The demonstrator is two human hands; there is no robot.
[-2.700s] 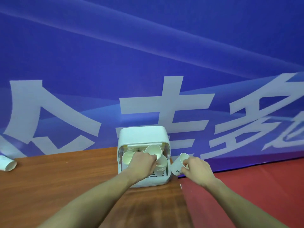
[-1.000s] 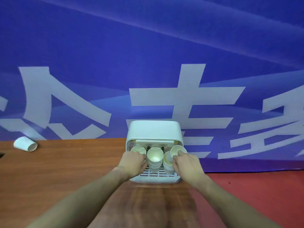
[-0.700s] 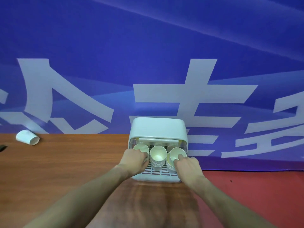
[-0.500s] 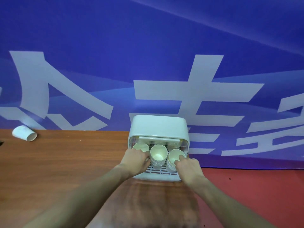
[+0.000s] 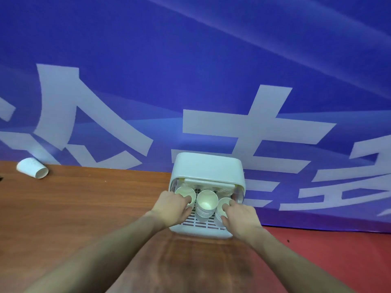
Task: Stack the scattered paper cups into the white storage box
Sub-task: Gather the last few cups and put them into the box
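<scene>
Now, step in hand: both hands are at the open front of the white storage box, lower middle of the frame, seating two stacks of paper cups beside a third.
Left hand: the left hand has its fingers curled round the left cup stack, at the left side of the box opening.
Right hand: the right hand pinches the right cup stack, a fingertip hooked over the rim and the other fingers round its side.
Middle stack: the middle cup stack stands upright between the two hands on the slotted box floor, touched by neither as far as I can tell.
Cups left out: one stray cup lies on its side at the far left of the wooden table, well apart from the box, mouth turned to the right.
Progress: by my judgement the task is nearly done, with that one cup left to fetch.
Next move: it likely calls for letting go of both stacks once they sit steady, then a long reach left for the stray cup.
Hidden: the backs of the hands cover the lower parts of the outer stacks, so how they seat is unclear; more cup rims in the back row under the box hood are too dim to count.
Cut off: a dark object at the left edge is too clipped to name.
</scene>
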